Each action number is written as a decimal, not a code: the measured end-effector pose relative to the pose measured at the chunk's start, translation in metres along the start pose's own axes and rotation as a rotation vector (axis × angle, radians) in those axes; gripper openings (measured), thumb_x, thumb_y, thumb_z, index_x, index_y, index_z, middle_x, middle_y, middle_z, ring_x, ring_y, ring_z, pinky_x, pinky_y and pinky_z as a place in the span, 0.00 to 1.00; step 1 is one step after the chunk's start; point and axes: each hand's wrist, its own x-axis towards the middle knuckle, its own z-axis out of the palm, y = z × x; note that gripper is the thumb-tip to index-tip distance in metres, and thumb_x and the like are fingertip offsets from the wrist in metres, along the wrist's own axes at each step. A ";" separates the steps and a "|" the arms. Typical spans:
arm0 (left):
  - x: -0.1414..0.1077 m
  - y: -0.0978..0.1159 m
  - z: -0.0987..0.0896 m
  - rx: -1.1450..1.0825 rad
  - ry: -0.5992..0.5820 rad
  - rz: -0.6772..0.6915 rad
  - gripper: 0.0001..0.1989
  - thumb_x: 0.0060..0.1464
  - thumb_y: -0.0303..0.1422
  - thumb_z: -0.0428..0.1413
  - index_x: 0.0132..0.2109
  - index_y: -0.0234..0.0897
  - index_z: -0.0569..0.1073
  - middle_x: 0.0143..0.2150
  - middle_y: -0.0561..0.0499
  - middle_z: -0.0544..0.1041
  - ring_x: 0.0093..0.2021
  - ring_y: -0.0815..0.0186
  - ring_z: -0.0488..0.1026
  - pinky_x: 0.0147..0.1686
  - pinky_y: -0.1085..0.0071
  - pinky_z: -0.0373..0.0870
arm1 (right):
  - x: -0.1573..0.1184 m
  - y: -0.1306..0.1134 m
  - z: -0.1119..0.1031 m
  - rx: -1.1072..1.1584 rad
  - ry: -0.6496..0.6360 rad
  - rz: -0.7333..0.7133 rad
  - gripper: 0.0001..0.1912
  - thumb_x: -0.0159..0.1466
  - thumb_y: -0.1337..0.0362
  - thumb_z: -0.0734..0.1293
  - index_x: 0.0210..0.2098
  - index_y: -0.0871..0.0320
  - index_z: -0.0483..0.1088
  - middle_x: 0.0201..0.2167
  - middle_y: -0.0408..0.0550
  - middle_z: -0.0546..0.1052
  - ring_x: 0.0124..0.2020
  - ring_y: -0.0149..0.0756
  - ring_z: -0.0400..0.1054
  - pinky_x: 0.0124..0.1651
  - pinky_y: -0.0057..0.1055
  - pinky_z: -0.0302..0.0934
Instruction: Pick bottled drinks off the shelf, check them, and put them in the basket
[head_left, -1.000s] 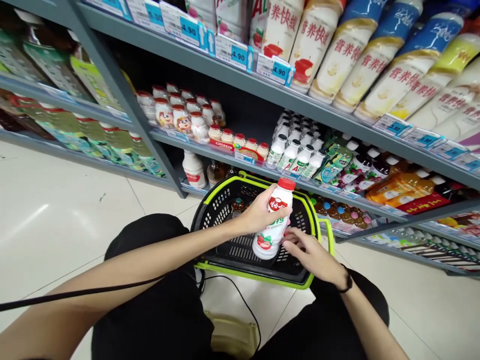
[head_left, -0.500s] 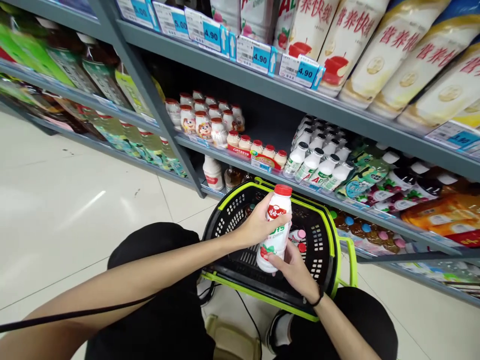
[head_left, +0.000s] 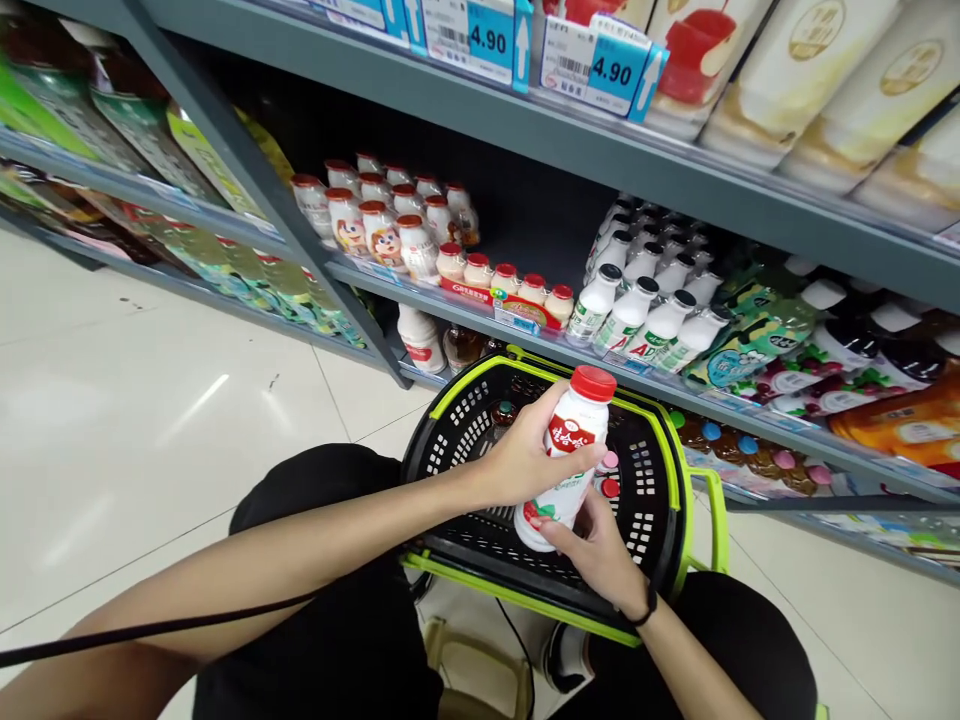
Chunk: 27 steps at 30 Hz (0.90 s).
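Note:
A white bottle with a red cap (head_left: 574, 435) is held above a black basket with lime-green trim (head_left: 457, 420). My left hand (head_left: 525, 455) wraps round its upper part, the thumb and fingers on both sides below the cap. Lower down, my right hand (head_left: 600, 550) grips the bottle near its base, a dark band on the wrist. The bottle leans slightly, cap up and to the right. Inside the basket, partly hidden by the bottle and hands, lie a pink-capped item (head_left: 609, 460), a red-capped item (head_left: 610, 488) and a dark bottle (head_left: 504, 412).
Grey shelves (head_left: 450, 95) cross the view above the basket. They hold small red-capped bottles (head_left: 382, 235), white black-capped bottles (head_left: 630, 315) and dark-capped purple-label bottles (head_left: 862, 375). A green basket handle (head_left: 718, 520) stands at the right. Below is a beige stool (head_left: 480, 665) between my knees.
The view has moved closer to the shelves. In the picture, the bottle's cap end has shifted right, so the bottle leans more. Both hands keep their hold on it.

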 end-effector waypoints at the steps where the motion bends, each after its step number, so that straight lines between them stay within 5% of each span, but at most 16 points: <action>1: 0.002 0.001 0.002 0.007 0.001 0.014 0.26 0.57 0.45 0.68 0.53 0.34 0.68 0.39 0.51 0.75 0.34 0.68 0.70 0.34 0.72 0.69 | 0.000 0.000 -0.002 -0.014 0.008 -0.011 0.22 0.63 0.51 0.78 0.52 0.53 0.77 0.49 0.50 0.84 0.47 0.44 0.77 0.54 0.40 0.73; 27: 0.000 0.004 0.001 0.010 0.017 0.025 0.28 0.54 0.44 0.70 0.53 0.34 0.68 0.39 0.50 0.76 0.35 0.67 0.71 0.36 0.71 0.70 | 0.005 0.004 -0.002 0.021 0.043 -0.046 0.23 0.58 0.52 0.81 0.49 0.55 0.78 0.46 0.51 0.84 0.47 0.47 0.78 0.56 0.44 0.73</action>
